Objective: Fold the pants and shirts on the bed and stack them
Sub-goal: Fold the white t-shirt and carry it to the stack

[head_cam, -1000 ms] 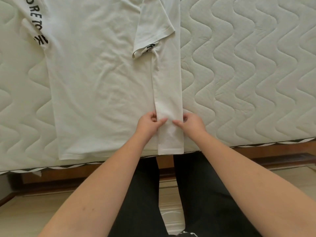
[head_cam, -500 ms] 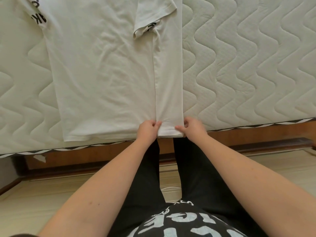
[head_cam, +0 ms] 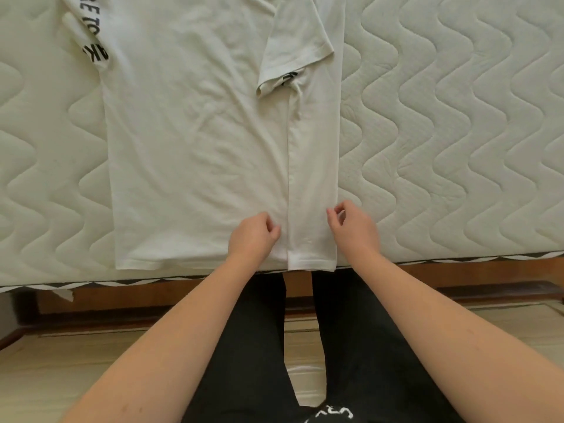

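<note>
- Folding is only beginning: the white cotton short-sleeved shirt (head_cam: 198,141) is lying flat near the front edge of the quilted cream mattress of the bed (head_cam: 457,132), its hem running along that edge.
- One side panel (head_cam: 312,178) is lying turned in over the body, with its sleeve (head_cam: 296,47) doubled back on top; the other sleeve with black lettering (head_cam: 91,47) is lying spread out toward the bed's far left.
- That second side, the crosswise folds and the stacking are, by my judgement, all remaining; no pants or finished pile are showing.
- Left hand (head_cam: 251,236) is resting on the shirt just beside the panel's inner edge, fingers curled, seemingly gripping nothing.
- Right hand (head_cam: 354,230) is hovering at the panel's outer edge, fingers loosely curled; whether it is pinching cloth I cannot tell.
- Below the front edge, a brown wooden bed frame (head_cam: 457,273) and pale wood-look flooring (head_cam: 61,377) are showing.
</note>
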Demonstrator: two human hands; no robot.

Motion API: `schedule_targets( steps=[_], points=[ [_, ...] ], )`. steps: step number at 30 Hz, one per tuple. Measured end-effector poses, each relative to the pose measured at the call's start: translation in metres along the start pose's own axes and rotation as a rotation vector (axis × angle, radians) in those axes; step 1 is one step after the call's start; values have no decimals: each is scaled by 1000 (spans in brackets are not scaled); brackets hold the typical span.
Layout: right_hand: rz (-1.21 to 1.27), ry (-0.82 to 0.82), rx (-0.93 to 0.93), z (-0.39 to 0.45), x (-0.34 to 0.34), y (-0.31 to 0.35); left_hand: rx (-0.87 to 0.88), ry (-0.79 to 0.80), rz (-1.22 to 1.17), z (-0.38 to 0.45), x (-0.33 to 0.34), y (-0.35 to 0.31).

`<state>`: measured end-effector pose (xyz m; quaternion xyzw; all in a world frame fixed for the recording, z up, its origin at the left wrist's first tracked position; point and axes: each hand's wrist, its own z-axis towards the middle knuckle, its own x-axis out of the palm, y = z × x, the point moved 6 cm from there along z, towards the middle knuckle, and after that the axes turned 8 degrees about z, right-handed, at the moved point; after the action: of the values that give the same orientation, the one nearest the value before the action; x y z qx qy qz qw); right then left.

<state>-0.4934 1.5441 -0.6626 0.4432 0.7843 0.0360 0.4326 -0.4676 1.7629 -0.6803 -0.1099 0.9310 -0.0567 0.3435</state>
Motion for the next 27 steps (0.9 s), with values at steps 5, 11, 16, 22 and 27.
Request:
schedule_targets(
  steps=[5, 11, 16, 22, 27],
  points=[
    [132, -68, -222, 41, -7, 81, 139, -238, -96, 31, -66, 9],
    [-45, -89, -445, 73, 11, 165, 206, -469, 37, 69, -135, 35],
    [-141, -60, -533, 100, 35, 216, 211, -572, 162, 101, -179, 71],
    [-275, -48, -624, 140, 69, 279, 141, -566, 300, 150, -209, 104],
    [-300, -42, -645, 173, 90, 326, 151, -615, 314, 182, -238, 119]
  ],
)
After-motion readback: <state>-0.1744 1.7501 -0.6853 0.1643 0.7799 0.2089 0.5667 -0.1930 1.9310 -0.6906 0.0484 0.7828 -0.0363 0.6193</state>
